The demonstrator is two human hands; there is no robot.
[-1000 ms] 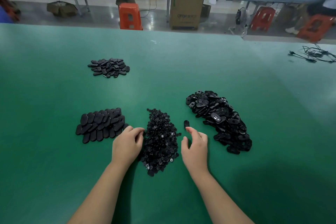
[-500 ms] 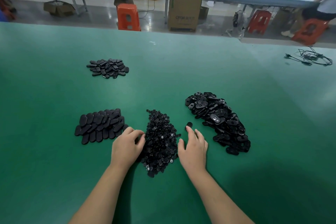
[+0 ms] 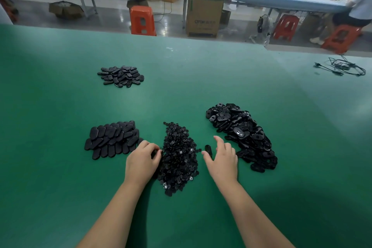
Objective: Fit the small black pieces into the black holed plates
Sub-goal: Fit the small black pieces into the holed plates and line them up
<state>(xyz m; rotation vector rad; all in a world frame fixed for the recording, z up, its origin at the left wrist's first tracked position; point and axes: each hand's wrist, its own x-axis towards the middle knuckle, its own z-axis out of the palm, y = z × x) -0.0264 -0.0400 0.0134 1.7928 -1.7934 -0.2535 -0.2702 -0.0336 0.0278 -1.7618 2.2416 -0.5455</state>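
Note:
A heap of small black pieces (image 3: 179,157) lies in the middle of the green table (image 3: 201,86). To its right is a loose pile of black holed plates (image 3: 241,133). One single plate (image 3: 208,150) lies between the two piles. My right hand (image 3: 223,159) hovers over that plate with its fingers spread, and the plate sits between thumb and forefinger. My left hand (image 3: 143,161) is at the heap's left edge, fingers curled, with thumb and forefinger pinching a small dark piece.
Neat rows of oval black plates (image 3: 112,139) lie left of my left hand. A smaller pile of plates (image 3: 120,76) sits farther back. Black cables (image 3: 342,66) lie at the far right. Beyond the table edge are orange stools and boxes.
My right hand reached forward to the single plate and drew it a little toward me. My left hand's fingers closed at the edge of the small-piece heap.

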